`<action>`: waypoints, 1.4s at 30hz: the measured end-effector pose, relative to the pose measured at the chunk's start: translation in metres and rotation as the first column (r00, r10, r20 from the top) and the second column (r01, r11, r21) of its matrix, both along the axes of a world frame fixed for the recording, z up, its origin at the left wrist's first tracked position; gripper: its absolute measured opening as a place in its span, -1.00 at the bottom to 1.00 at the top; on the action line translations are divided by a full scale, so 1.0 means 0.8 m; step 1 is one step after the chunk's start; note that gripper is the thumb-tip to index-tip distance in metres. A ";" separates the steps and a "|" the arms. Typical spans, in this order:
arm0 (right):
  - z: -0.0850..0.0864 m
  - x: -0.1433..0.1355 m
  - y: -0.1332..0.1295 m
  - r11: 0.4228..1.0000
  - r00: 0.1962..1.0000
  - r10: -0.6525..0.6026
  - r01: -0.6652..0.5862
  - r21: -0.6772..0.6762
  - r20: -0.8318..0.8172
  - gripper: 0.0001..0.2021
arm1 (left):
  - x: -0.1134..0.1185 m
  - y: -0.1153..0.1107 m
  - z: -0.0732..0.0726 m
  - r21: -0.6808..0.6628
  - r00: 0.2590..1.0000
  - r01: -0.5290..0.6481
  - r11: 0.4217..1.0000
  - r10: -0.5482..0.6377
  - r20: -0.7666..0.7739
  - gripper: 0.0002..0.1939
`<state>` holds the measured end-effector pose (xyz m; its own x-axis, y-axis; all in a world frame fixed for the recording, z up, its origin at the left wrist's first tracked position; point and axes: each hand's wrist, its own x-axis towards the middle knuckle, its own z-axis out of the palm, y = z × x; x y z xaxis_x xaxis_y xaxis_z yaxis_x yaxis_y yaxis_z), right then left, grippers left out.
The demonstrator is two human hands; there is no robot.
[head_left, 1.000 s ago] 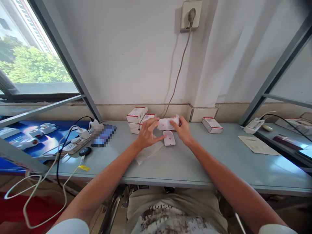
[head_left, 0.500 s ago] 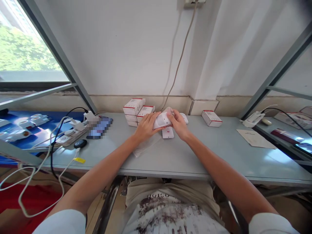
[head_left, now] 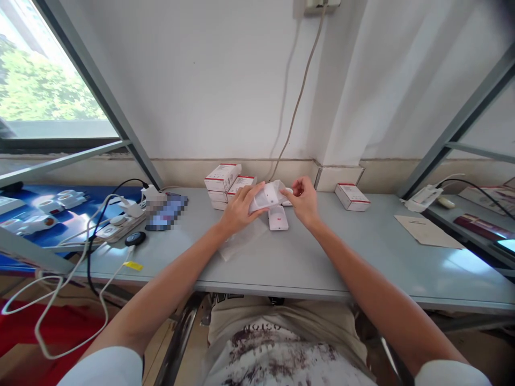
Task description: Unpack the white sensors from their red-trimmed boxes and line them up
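My left hand (head_left: 239,210) is wrapped round a white plastic device (head_left: 265,199) that sits in a clear plastic bag (head_left: 277,187). My right hand (head_left: 303,199) pinches at the right end of that bag, thumb and forefinger together, the other fingers curled. Just below the held device, a second white device (head_left: 278,219) with a small red mark lies on the table. Part of another white object shows behind my right fingertips, mostly hidden. Under and beside my left wrist lies a loose clear plastic bag (head_left: 237,244).
Red-edged white boxes (head_left: 222,177) are stacked behind my left hand, and one more box (head_left: 352,197) stands to the right. At left are a phone (head_left: 167,212), a power strip (head_left: 118,225) with cables and a black disc (head_left: 135,238). A paper sheet (head_left: 428,231) lies far right.
My right hand has moved slightly right, from over the bagged device to the bag's end, and its fingers have curled. My left hand keeps its hold on the device.
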<state>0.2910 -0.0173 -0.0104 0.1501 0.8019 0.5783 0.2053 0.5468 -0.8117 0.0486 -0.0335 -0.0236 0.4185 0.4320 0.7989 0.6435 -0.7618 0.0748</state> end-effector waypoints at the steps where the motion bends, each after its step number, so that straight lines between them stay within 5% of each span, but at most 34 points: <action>1: 0.001 0.000 -0.001 1.000 1.000 0.024 -0.024 -0.007 0.017 -0.60 | -0.001 0.000 0.001 0.040 1.000 -0.010 0.999 0.011 -0.028 -0.26; 10: 0.011 -0.002 -0.014 0.975 0.975 0.219 -0.220 0.016 0.039 -0.77 | -0.005 0.001 0.001 0.155 0.979 -0.098 0.983 0.123 -0.161 -0.29; 16: 0.012 0.004 -0.013 0.947 0.946 0.297 -0.274 -0.170 0.132 -0.67 | -0.008 -0.001 0.005 0.173 0.968 -0.175 0.969 0.201 -0.149 -0.34; 27: 0.008 0.006 -0.015 0.963 0.873 0.270 -0.247 -0.110 0.405 -0.71 | -0.003 -0.011 0.011 0.148 0.969 -0.174 0.974 0.196 -0.148 -0.38; 30: 0.014 0.008 -0.018 0.957 0.903 0.283 -0.244 -0.157 0.322 -0.67 | 0.000 -0.018 0.022 0.040 0.978 -0.168 0.985 0.172 -0.116 -0.37; 35: 0.021 0.015 -0.009 0.947 0.972 0.230 -0.237 -0.216 -0.055 -0.60 | -0.011 -0.051 0.034 -0.130 0.977 -0.199 0.971 0.186 -0.103 -0.48; 42: 0.013 0.026 0.013 0.973 0.940 0.046 -0.119 -0.197 -0.338 -0.60 | -0.036 -0.138 -0.012 -0.175 0.851 -0.500 0.848 0.443 -0.283 -0.44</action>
